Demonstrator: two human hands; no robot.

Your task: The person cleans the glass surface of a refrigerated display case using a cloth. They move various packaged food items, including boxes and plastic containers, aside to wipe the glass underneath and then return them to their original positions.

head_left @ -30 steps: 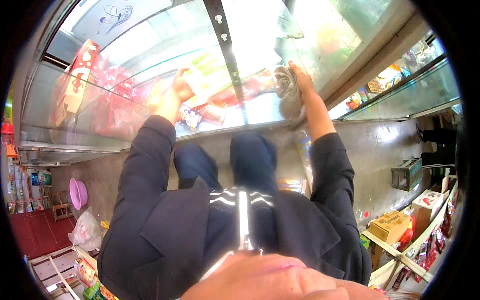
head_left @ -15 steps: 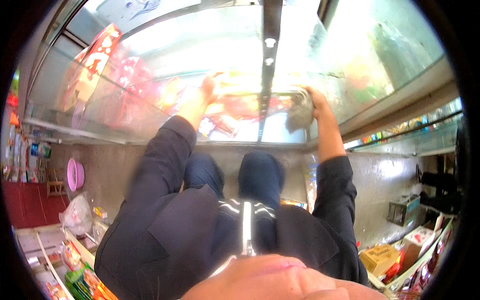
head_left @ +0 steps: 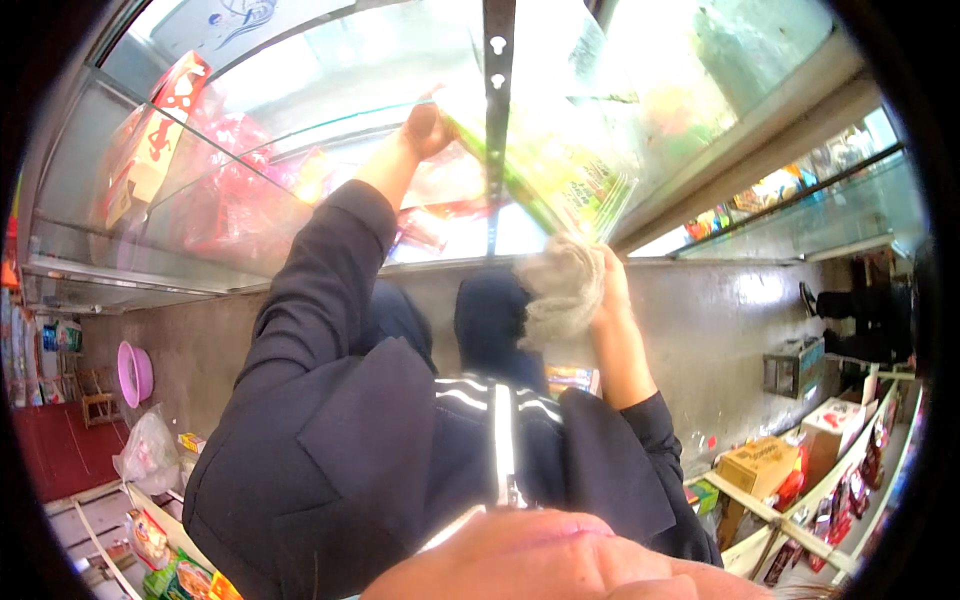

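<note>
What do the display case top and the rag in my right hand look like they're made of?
Display case top: apparently clear glass, glossy, since it reflects light and the packaged goods show through it. Rag in the right hand: seemingly soft woven or knitted cloth, greyish-beige, matte and fuzzy, bunched into folds.

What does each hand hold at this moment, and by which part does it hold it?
The right hand holds a crumpled grey-beige cloth, bunched in its grip. The left hand rests on the glass display case near a green packet; whether it grips anything cannot be told.
</note>
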